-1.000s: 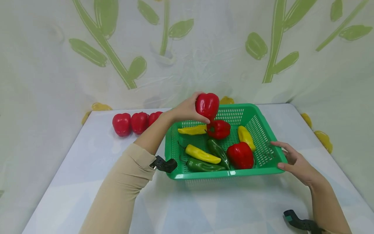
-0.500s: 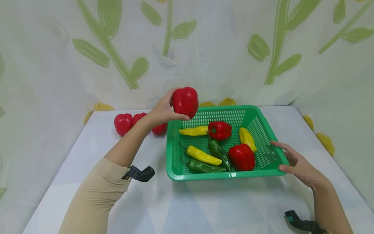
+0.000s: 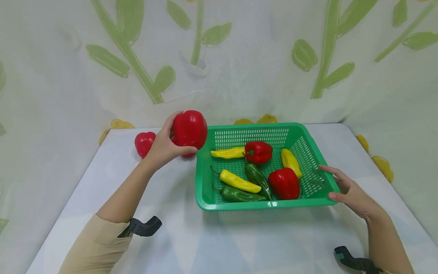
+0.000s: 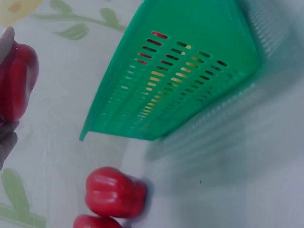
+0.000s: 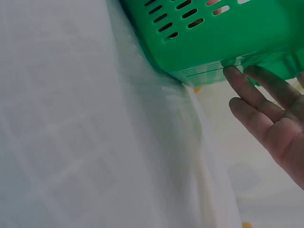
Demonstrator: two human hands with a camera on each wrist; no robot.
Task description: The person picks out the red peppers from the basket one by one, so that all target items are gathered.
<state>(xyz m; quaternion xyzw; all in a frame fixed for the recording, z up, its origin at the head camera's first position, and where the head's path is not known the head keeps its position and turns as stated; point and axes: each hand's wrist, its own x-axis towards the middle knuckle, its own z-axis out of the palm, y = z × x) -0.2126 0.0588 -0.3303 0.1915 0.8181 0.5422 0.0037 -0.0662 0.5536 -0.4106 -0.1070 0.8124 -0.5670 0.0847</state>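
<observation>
Plainly, left hand (image 3: 165,146) clamped on red bell pepper (image 3: 190,129), raised above table (image 3: 164,247), near left rear corner of green basket (image 3: 236,206). Hands well apart; right hand (image 3: 354,196) touches basket's right end, fingers spread. Held pepper glossy, so likely slick; probably stiff, fairly light, bruisable. Best hold: widest sides, thumb opposing fingers, gentle squeeze. 2 similar peppers (image 3: 284,183) inside basket.

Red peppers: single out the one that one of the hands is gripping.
The raised red pepper in the left hand; two others lie inside the green basket and the rest sit on the table.
</observation>
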